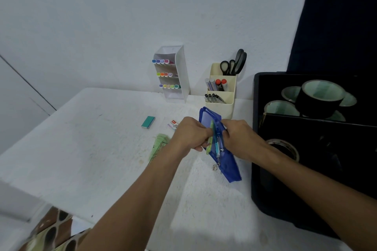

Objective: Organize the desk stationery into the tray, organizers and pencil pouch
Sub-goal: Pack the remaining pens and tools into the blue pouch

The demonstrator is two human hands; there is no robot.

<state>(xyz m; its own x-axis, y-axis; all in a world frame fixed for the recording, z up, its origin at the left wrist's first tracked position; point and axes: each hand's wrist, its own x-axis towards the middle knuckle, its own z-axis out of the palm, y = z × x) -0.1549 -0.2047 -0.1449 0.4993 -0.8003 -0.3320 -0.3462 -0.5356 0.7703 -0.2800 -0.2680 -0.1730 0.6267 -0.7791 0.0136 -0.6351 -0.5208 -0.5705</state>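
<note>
A blue mesh pencil pouch [228,166] lies on the white desk [91,149], its mouth held apart between both hands. My left hand [189,135] grips the pouch's left edge together with a light green pen [210,142] that pokes into the opening. My right hand [238,138] pinches the right edge. More pens show inside the pouch. A teal box [148,122], a small white packet [173,124] and a green ruler-like item [159,145] lie loose on the desk to the left.
A white tiered organizer [179,79] with coloured markers and a cream organizer [228,87] with scissors, glue sticks and pens stand by the wall. A black tray [259,189] with tape rolls fills the right side. The desk's front left edge drops off.
</note>
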